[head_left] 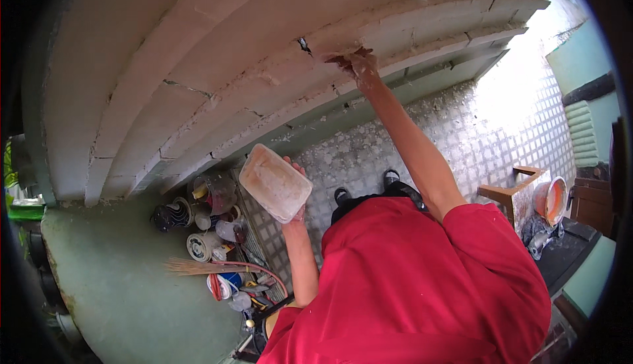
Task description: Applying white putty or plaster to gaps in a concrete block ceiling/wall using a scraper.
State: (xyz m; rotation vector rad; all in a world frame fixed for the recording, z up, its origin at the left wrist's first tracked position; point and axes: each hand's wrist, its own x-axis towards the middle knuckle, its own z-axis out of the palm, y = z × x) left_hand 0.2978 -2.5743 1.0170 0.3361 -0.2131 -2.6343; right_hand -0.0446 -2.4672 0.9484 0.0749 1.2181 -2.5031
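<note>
My left hand (298,213) grips a shallow whitish plastic container (277,184) from its far side and underneath. Pale paste coats the inside of the container. My right arm reaches up and forward to the pale block wall (264,67). There my right hand (363,67), smeared with whitish paste, is closed against a horizontal joint. A dark reddish-brown shape shows at its fingers, too small to make out. Near that hand the wall has rough paste along its ledges and a dark gap between blocks.
On the left, buckets (200,246), a stick broom (198,267) and a hose crowd the wall's foot. A wooden stool (511,192) and an orange-lined bucket (550,200) stand at right. The tiled floor (455,123) is spattered white.
</note>
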